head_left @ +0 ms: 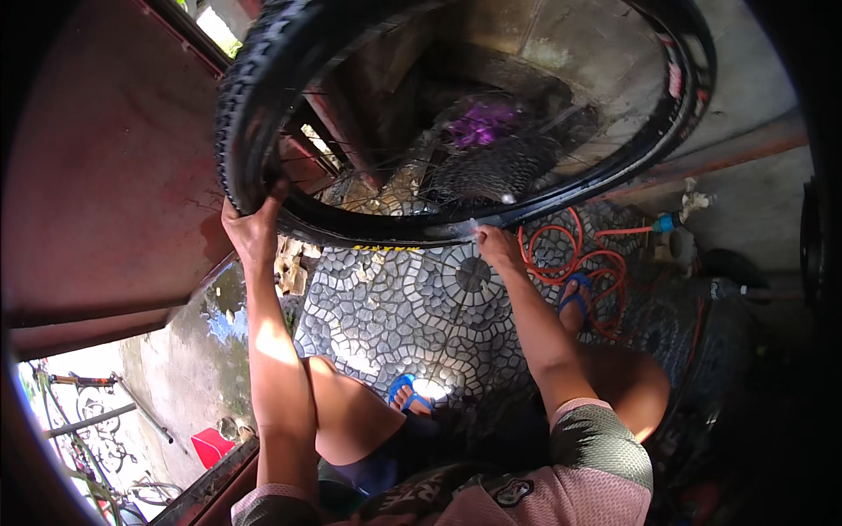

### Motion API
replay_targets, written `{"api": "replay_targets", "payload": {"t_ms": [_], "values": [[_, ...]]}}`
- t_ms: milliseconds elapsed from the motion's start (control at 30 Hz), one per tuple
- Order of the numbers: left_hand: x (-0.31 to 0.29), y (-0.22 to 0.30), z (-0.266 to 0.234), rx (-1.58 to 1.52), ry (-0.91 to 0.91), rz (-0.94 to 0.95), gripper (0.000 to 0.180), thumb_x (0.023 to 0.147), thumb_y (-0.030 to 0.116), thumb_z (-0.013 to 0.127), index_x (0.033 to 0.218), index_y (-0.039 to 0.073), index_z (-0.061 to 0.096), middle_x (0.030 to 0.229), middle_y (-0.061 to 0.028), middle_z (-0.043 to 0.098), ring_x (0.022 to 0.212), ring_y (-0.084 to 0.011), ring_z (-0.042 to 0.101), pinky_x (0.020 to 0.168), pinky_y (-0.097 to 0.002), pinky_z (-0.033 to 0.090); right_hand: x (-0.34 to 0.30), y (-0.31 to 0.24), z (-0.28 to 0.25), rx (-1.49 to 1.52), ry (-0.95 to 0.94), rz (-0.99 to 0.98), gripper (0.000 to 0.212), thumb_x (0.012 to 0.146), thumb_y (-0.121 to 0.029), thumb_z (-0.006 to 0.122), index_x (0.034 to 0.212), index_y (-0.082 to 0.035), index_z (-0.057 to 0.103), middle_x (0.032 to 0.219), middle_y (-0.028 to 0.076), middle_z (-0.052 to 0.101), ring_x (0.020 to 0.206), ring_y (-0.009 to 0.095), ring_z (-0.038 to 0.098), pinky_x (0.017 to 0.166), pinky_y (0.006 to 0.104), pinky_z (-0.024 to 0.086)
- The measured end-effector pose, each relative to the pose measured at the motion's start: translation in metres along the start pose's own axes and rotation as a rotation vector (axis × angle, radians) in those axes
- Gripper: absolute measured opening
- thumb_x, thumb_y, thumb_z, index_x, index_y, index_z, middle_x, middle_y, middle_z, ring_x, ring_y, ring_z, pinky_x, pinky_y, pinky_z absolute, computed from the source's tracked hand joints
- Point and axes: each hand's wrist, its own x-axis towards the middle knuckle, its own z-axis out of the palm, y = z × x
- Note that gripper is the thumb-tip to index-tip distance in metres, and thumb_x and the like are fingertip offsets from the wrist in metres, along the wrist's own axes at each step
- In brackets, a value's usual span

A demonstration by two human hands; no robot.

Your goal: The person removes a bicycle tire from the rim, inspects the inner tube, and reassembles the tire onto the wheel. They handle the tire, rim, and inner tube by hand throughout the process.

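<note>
A bicycle wheel with a black knobby tire is held up in front of me, tilted. Its purple hub and large cassette show through the spokes. My left hand is closed round the tire and rim at the near left, thumb on the inner side. At the wheel's near edge, my right hand pinches a thin, whitish, translucent piece against the rim. I cannot tell what that piece is. The fingertips of my right hand are partly hidden.
Below lies a pebble-patterned floor. An orange hose coils to the right, by a tap on the wall. A reddish metal panel stands at left. A red container and bicycle frames are at lower left.
</note>
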Motion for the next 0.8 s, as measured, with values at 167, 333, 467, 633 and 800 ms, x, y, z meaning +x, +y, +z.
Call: {"api": "replay_targets", "payload": {"t_ms": [167, 333, 467, 633, 800], "values": [[-0.026, 0.032, 0.029, -0.014, 0.004, 0.001, 0.038, 0.083, 0.013, 0.087, 0.116, 0.000, 0.073, 0.104, -0.0059, 0.076, 0.094, -0.0144, 0.069, 0.091, -0.0311, 0.053, -0.007, 0.035, 0.003, -0.108, 0.173, 0.246, 0.031, 0.103, -0.032, 0.050, 0.123, -0.023, 0.071, 0.111, 0.015, 0.075, 0.105, 0.041, 0.070, 0.085, 0.0533, 0.057], [-0.026, 0.057, 0.027, 0.137, 0.066, 0.081, 0.037, 0.083, 0.010, 0.085, 0.116, -0.001, 0.073, 0.106, -0.0079, 0.077, 0.096, -0.0154, 0.070, 0.091, -0.0318, 0.054, -0.035, -0.110, 0.100, 0.240, 0.058, 0.073, 0.029, 0.099, -0.033, 0.056, 0.121, -0.028, 0.073, 0.113, 0.015, 0.075, 0.105, 0.039, 0.071, 0.086, 0.0477, 0.058], [-0.024, 0.051, 0.021, 0.131, 0.060, 0.096, 0.036, 0.084, 0.008, 0.084, 0.117, -0.001, 0.073, 0.107, -0.0084, 0.077, 0.096, -0.0151, 0.070, 0.090, -0.0314, 0.054, -0.023, -0.082, 0.071, 0.151, -0.057, 0.029, 0.023, 0.098, -0.032, 0.057, 0.111, -0.024, 0.075, 0.105, 0.013, 0.077, 0.098, 0.037, 0.074, 0.082, 0.0500, 0.058], [-0.024, 0.056, 0.031, 0.110, 0.063, 0.113, 0.035, 0.084, 0.009, 0.084, 0.116, -0.001, 0.073, 0.106, -0.0079, 0.077, 0.095, -0.0140, 0.070, 0.090, -0.0305, 0.053, -0.011, -0.041, 0.050, 0.217, -0.041, 0.190, 0.030, 0.101, -0.034, 0.052, 0.119, -0.025, 0.073, 0.116, 0.009, 0.076, 0.105, 0.036, 0.073, 0.088, 0.0475, 0.059], [-0.017, 0.050, 0.017, 0.185, 0.035, 0.080, 0.040, 0.084, 0.002, 0.081, 0.121, 0.000, 0.069, 0.108, -0.0075, 0.077, 0.098, -0.0128, 0.069, 0.091, -0.0288, 0.052, -0.014, -0.132, 0.083, 0.191, -0.057, 0.023, 0.028, 0.099, -0.035, 0.055, 0.109, -0.018, 0.074, 0.112, 0.015, 0.075, 0.105, 0.037, 0.073, 0.089, 0.0476, 0.058]]}}
